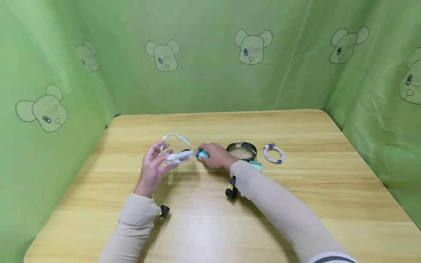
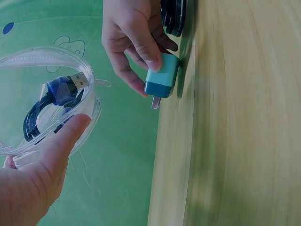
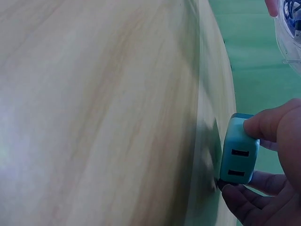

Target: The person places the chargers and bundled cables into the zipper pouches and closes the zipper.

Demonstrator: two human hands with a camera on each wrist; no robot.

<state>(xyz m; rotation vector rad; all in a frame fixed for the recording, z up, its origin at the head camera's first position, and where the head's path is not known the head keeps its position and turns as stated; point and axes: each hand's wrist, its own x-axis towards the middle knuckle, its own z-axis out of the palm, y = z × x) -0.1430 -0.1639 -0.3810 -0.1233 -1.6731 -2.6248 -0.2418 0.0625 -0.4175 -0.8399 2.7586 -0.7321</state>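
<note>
My left hand point(image 1: 152, 166) holds up a rounded clear pouch point(image 1: 175, 157) with a white zipper band, thumb on its near side. A black USB cable point(image 2: 59, 92) with a blue-grey plug shows inside the pouch in the left wrist view. To the right, my right hand point(image 1: 216, 156) pinches a teal USB wall charger point(image 1: 203, 154) between thumb and fingers. Its metal prongs point(image 2: 156, 101) point toward the pouch. Two USB ports point(image 3: 239, 153) face the camera in the right wrist view. The charger is close to the wooden tabletop.
Behind my right wrist lies a black-edged round pouch point(image 1: 255, 152), partly covered, beside a second teal block point(image 1: 255, 166). Farther right is a coiled white cable point(image 1: 274, 159) with purple ties. Green curtains point(image 1: 210, 87) surround the wooden table point(image 1: 296, 128).
</note>
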